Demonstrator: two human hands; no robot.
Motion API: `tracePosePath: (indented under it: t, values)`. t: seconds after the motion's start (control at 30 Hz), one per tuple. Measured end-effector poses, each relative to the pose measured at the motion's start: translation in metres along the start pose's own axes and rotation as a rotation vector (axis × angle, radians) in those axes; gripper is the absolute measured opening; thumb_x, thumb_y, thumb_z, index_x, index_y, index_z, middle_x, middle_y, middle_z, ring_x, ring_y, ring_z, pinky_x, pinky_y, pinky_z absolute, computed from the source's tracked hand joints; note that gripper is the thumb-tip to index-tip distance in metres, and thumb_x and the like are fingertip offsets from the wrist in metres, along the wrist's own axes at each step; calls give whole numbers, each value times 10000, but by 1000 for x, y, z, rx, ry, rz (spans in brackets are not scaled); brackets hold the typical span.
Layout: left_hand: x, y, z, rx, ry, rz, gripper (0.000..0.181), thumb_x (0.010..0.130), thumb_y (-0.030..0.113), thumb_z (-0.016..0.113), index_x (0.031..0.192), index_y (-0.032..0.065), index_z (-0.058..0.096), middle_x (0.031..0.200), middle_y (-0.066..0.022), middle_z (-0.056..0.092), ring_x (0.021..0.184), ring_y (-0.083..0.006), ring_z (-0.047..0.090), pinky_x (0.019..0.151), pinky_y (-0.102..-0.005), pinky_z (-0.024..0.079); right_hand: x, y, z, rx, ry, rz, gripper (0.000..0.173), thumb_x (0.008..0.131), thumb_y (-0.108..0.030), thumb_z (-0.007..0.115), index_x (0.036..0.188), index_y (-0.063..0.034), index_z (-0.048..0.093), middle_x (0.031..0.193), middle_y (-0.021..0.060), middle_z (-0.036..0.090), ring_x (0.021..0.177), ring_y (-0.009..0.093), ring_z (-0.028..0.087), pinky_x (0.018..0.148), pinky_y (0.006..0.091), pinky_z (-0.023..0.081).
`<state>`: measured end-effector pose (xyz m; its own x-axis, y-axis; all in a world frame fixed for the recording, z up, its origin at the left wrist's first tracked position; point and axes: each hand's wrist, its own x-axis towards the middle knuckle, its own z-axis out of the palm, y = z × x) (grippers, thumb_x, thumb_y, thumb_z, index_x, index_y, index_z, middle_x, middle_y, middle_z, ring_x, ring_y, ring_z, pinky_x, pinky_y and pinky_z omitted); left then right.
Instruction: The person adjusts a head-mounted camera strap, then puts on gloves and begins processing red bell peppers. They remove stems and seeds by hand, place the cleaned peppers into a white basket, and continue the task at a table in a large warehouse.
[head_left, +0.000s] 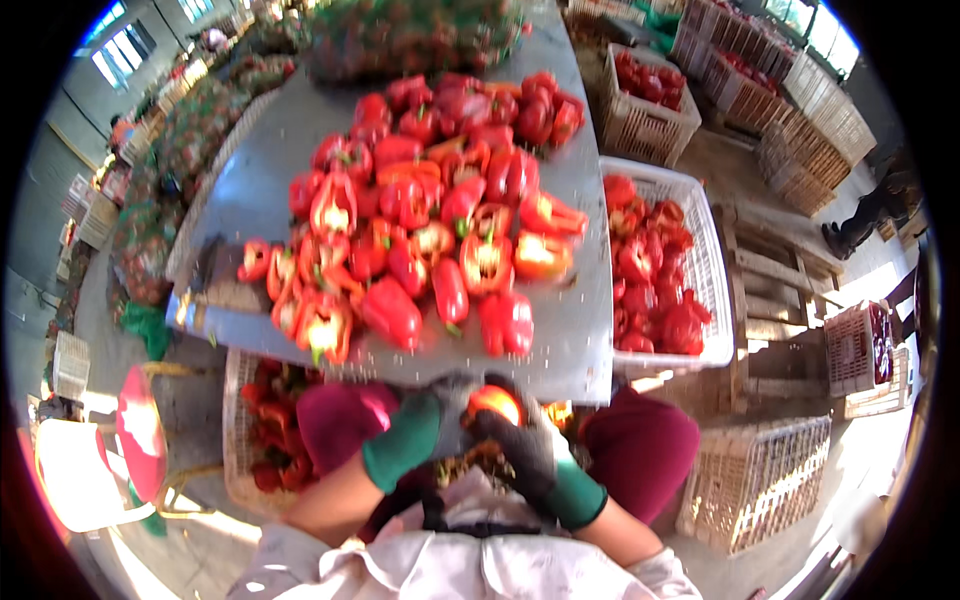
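Note:
A red-orange bell pepper (495, 405) is held between my two gloved hands, at the table's near edge above my lap. My left hand (448, 412), in a dark glove with a green cuff, grips it from the left. My right hand (525, 442), gloved the same way, wraps its right and near side. Whether a tool is in either hand cannot be told. Just beyond, red bell peppers (394, 311), some whole and some cut open with pale cores showing, lie heaped on the metal table (562, 337). A filled green mesh sack (412, 37) lies at the table's far end.
A white plastic crate (720, 300) of red peppers adjoins the table's right side. Another crate (238, 450) with pepper pieces stands below left. A wooden pallet (772, 300), an upturned crate (757, 480) and stacked crates (810, 150) are at right. A red-backed chair (142, 435) stands left. A person's legs (870, 217) show far right.

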<state>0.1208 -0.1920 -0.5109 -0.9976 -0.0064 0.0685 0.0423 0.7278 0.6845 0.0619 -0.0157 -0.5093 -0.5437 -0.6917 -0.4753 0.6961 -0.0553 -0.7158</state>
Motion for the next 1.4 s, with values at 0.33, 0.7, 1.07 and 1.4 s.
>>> tracePosePath:
  t: [0.33, 0.7, 1.07, 1.4]
  values:
    - [-11, 7, 36, -333, 501, -200, 523, 677, 172, 807, 1133, 16, 603, 1076, -184, 657, 975, -324, 653, 887, -408, 519, -1, 12, 25, 112, 1, -206, 604, 938, -104, 682, 1455, -38, 377, 1304, 107, 561, 1192, 170, 548, 1023, 321, 460]
    - [-5, 34, -4, -195, 148, -87, 466, 708, 188, 802, 1094, 32, 591, 974, -146, 671, 929, -322, 667, 824, -409, 523, -4, 13, -4, -577, 64, -527, 669, 792, -109, 791, 1393, -38, 504, 1285, 142, 607, 1188, 250, 593, 1020, 376, 476]
    - [-39, 1, -2, -204, -275, -48, 376, 736, 230, 703, 1039, 20, 628, 892, -242, 656, 834, -432, 643, 711, -493, 517, -28, -26, -16, -1280, -140, -741, 613, 685, 1, 773, 1272, -95, 625, 1155, 172, 677, 1080, 382, 646, 941, 435, 517]
    - [-80, -11, -3, 62, -25, -42, 783, 767, 373, 778, 1411, 43, 479, 1218, -235, 611, 1084, -419, 618, 909, -471, 523, -36, -45, -8, -236, 47, -196, 633, 821, -119, 726, 1406, -26, 504, 1289, 91, 591, 1166, 172, 557, 1026, 321, 441]
